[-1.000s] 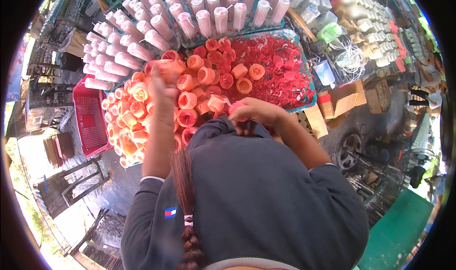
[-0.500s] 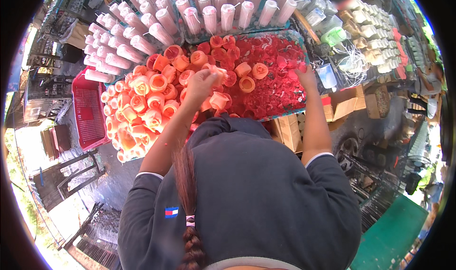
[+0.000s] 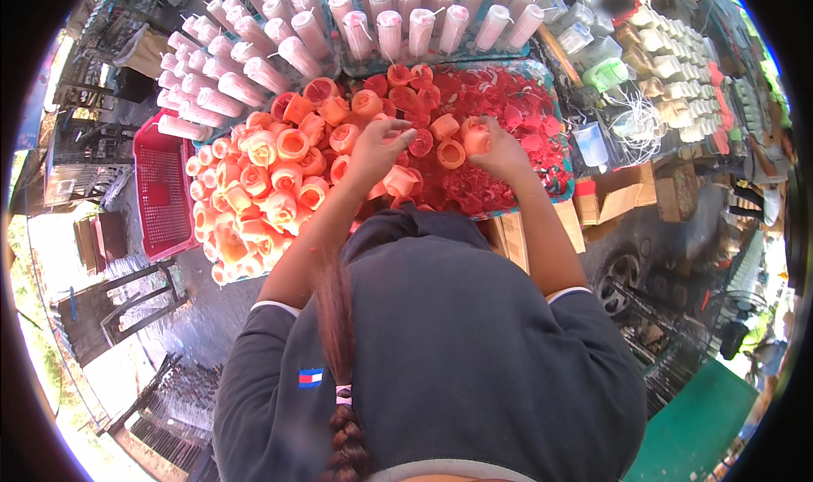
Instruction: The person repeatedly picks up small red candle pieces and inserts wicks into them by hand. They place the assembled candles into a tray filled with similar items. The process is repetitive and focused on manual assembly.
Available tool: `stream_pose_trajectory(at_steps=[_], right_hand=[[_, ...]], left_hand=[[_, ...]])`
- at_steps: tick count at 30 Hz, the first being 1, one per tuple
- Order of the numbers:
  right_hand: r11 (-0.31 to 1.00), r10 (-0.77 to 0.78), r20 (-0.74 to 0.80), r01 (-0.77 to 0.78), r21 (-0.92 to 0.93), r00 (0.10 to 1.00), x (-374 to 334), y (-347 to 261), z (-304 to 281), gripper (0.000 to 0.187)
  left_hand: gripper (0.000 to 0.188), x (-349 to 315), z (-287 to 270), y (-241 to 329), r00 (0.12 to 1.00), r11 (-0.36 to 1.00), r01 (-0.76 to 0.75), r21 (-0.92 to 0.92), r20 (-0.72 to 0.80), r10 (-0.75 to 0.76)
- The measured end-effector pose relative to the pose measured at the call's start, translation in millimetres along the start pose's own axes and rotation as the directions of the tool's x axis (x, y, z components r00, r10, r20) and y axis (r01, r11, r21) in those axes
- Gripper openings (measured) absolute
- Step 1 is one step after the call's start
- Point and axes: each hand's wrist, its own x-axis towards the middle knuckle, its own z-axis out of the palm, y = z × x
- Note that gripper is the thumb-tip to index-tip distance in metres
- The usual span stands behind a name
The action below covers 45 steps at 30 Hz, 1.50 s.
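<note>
Over a tray (image 3: 555, 101) of red scraps, my right hand (image 3: 506, 153) is closed around an orange rose-shaped cup (image 3: 476, 137). My left hand (image 3: 381, 149) hovers to its left with fingers apart and nothing visible in them. Beneath that hand lies another orange rose cup (image 3: 400, 180). An orange ring-like cup (image 3: 450, 153) rests between the two hands. To the left, many orange rose cups (image 3: 257, 180) are heaped together, while darker red cups (image 3: 421, 142) sit around the middle of the tray.
Rows of pale pink cylinders with strings (image 3: 389, 33) stand along the far side. A red perforated crate (image 3: 163, 190) is at the left. On the right are white strings (image 3: 633, 119), a clear cup (image 3: 590, 143), stacked cream pieces (image 3: 669, 67) and cardboard boxes (image 3: 622, 192).
My right hand has moved left from the tray's right edge and closed on an orange rose cup. The pale orange piece formerly in my left hand no longer shows there; those fingers have spread.
</note>
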Motion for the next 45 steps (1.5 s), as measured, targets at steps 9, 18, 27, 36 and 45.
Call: stream_pose_trajectory(at_steps=[9,18,27,36,45], right_hand=[[0.936,-0.329,-0.219,0.347,0.051,0.919,136.5,-2.9,26.2,0.059],[0.946,0.231,-0.082,-0.204,0.25,0.97,154.1,-58.3,56.5,0.072],[0.487,0.155,0.082,-0.148,0.861,0.984,169.4,3.6,77.1,0.016],[-0.072,-0.166,-0.265,0.256,0.964,0.95,102.5,-21.6,51.6,0.029],[0.393,-0.351,-0.06,0.206,0.896,0.935,23.8,-96.5,12.8,0.039]], left_hand=[[0.023,-16.8,-7.4,11.6,0.985,0.941,-0.145,0.305,-0.045,0.166],[0.021,-34.8,-9.1,-1.9,0.988,0.957,-0.144,0.25,-0.017,0.153],[0.021,-30.4,-10.4,-14.6,0.999,1.0,-0.01,0.011,-0.047,0.01],[0.028,-17.1,-3.7,0.9,0.983,0.998,-0.038,0.047,-0.175,0.046],[0.052,-5.4,13.0,38.3,0.963,0.798,-0.16,-0.581,-0.27,-0.003]])
